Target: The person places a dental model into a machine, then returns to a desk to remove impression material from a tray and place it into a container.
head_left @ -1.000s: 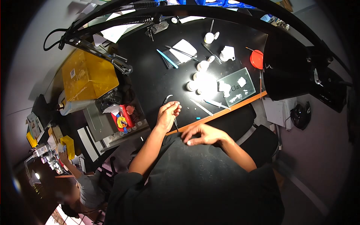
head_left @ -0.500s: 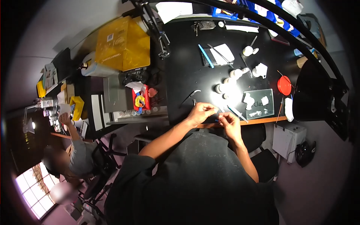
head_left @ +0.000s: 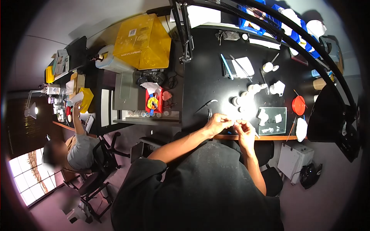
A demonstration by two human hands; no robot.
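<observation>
Near the front edge of the black table, my left hand [head_left: 219, 124] has its fingertips pinched together. My right hand [head_left: 245, 131] is closed in a pinch too, and its fingertips meet those of the left. Whatever lies between them is too small and bright to name. Beyond the hands, several small white jars [head_left: 239, 101] stand in a row under strong light. To the right of my right hand lies a glass plate [head_left: 283, 121] with white pieces on it. Tweezers [head_left: 209, 114] lie just beyond my left wrist.
A red round lid [head_left: 298, 105] and white tissue [head_left: 301, 129] are at the right. A notebook [head_left: 243, 68] with pens lies farther back. Left of the table is an open drawer [head_left: 148, 120]; a yellow box [head_left: 142, 42] stands behind it. Another person [head_left: 83, 148] sits at the far left.
My hands have come together, their fingertips now meeting where a gap was before. The whole view has shifted, with the table lower and farther right.
</observation>
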